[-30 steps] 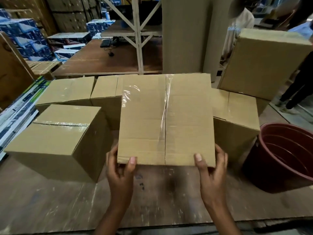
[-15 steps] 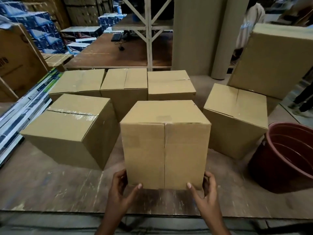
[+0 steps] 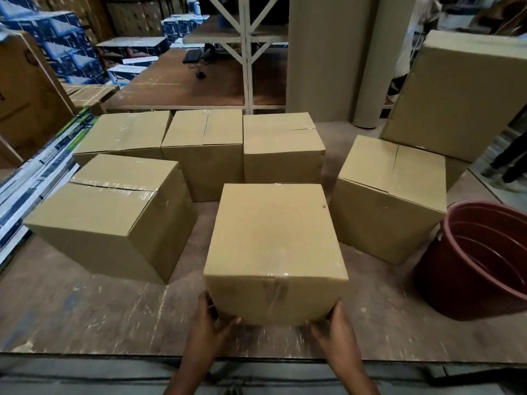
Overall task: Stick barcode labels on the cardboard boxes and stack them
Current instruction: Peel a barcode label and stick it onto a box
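Here, the person holds a cardboard box (image 3: 273, 246) at the near edge of the wooden table (image 3: 85, 317). The left hand (image 3: 209, 327) grips its lower left corner and the right hand (image 3: 332, 329) grips its lower right corner. Behind it stand 5 more boxes, and a dark red bucket (image 3: 479, 266) stands on the right.

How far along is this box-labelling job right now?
Done: the brown cardboard boxes on the table look taped shut. In hand: the left hand and right hand grip the nearest plain cardboard box at its lower corners. Left: no barcode label shows on any box face in view, and none of the near boxes is stacked.
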`<state>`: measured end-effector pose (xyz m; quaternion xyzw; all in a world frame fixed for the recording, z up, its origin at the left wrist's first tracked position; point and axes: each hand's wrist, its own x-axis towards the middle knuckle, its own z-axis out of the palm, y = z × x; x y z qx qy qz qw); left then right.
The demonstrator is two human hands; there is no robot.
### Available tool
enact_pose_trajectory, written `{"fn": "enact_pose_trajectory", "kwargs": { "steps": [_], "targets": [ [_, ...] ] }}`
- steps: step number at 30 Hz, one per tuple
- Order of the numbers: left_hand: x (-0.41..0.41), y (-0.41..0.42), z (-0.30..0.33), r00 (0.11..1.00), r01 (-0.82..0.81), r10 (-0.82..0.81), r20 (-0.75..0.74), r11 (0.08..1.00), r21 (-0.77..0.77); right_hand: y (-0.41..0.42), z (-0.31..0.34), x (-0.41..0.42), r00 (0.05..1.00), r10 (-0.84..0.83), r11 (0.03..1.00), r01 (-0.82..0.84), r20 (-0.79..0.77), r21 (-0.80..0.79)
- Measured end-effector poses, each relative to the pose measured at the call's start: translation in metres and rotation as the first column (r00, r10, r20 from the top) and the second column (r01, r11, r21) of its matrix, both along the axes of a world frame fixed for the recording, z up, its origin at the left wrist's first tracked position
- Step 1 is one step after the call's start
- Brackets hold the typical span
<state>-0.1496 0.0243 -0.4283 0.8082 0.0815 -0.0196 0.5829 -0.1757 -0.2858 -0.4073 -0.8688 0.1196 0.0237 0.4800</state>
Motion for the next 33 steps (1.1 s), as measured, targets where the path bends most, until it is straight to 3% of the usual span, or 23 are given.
{"fn": "enact_pose_trajectory", "kwargs": {
  "steps": [3,7,10,12,14,16,19,21,24,33],
  "targets": [
    [0.0,-0.003,0.007,0.999,0.017,-0.021,-0.048,0.996,-0.082,-0.012,-0.002,0.001,0.997,0.04,0.996,-0.045,-0.058,-0.071],
    [-0.006,0.0,0.045,1.0,0.021,-0.022,0.001,0.988,-0.152,-0.032,0.036,0.0,0.991,0.093,0.992,-0.084,-0.094,0.095],
    [-0.013,-0.002,0.087,0.986,-0.042,0.059,0.156,0.993,-0.109,-0.031,0.093,-0.012,0.996,0.059,0.981,-0.07,0.063,0.183],
    [-0.012,-0.003,0.107,0.968,-0.062,0.072,0.24,0.997,-0.049,-0.023,0.121,-0.015,0.973,0.026,0.985,-0.064,0.228,0.159],
    [-0.007,-0.003,0.124,0.953,-0.068,0.049,0.299,0.996,0.053,-0.012,0.141,-0.011,0.929,0.039,0.997,-0.059,0.368,0.043],
    [0.002,-0.003,0.138,0.929,-0.049,-0.033,0.37,0.976,0.21,0.0,0.153,0.0,0.889,0.131,0.967,-0.017,0.438,-0.255],
    [0.015,-0.008,0.154,0.83,0.005,-0.316,0.459,0.829,0.56,0.024,0.159,0.016,0.868,0.341,0.822,-0.088,0.362,-0.563],
    [0.024,-0.015,0.159,0.754,0.04,-0.483,0.444,0.709,0.704,0.04,0.155,0.023,0.856,0.447,0.749,-0.2,0.258,-0.632],
    [0.031,-0.025,0.158,0.712,0.098,-0.602,0.362,0.596,0.797,0.056,0.15,0.029,0.826,0.53,0.683,-0.282,0.191,-0.674],
    [0.023,-0.031,0.15,0.73,0.101,-0.604,0.319,0.557,0.824,0.039,0.15,0.027,0.857,0.496,0.636,-0.252,0.138,-0.729]
  ]
}}
